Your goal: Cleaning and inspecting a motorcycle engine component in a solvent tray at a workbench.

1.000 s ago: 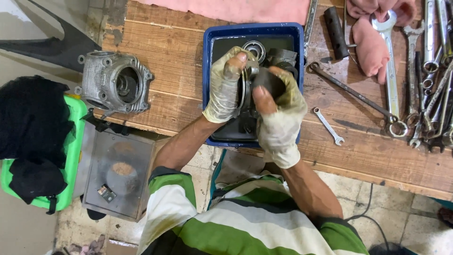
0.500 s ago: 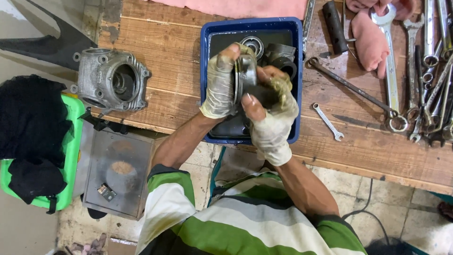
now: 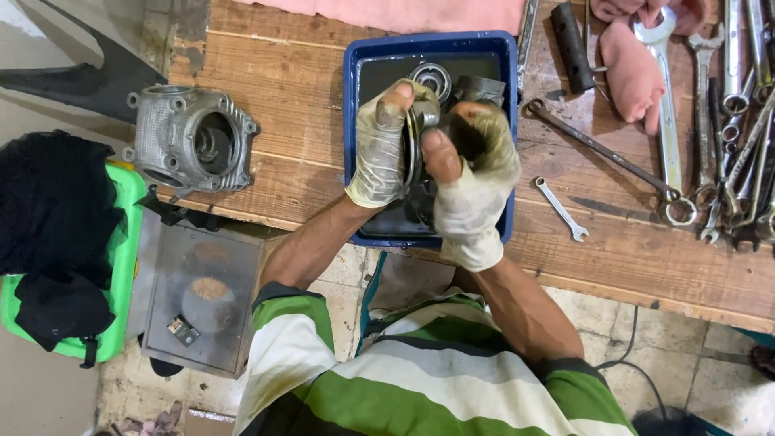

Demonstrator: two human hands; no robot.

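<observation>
Both my hands wear dirty pale gloves with open fingertips and are held together over a blue plastic tray (image 3: 353, 97) of dark liquid. My left hand (image 3: 381, 149) grips the edge of a round dark metal engine part (image 3: 420, 137). My right hand (image 3: 476, 173) wraps around the other side of the same part, thumb pressed on its face. A round bearing (image 3: 431, 78) and another grey metal piece (image 3: 481, 87) lie in the tray just beyond my hands.
A grey engine cylinder block (image 3: 190, 139) sits at the wooden bench's left edge. Several wrenches (image 3: 731, 121), a long spanner (image 3: 605, 153), a small spanner (image 3: 561, 210) and a pink rag (image 3: 630, 69) lie right. A green stool (image 3: 121, 266) with black cloth stands lower left.
My hands have turned the part slightly between them, and the right thumb has shifted onto its face. The hands stay over the tray.
</observation>
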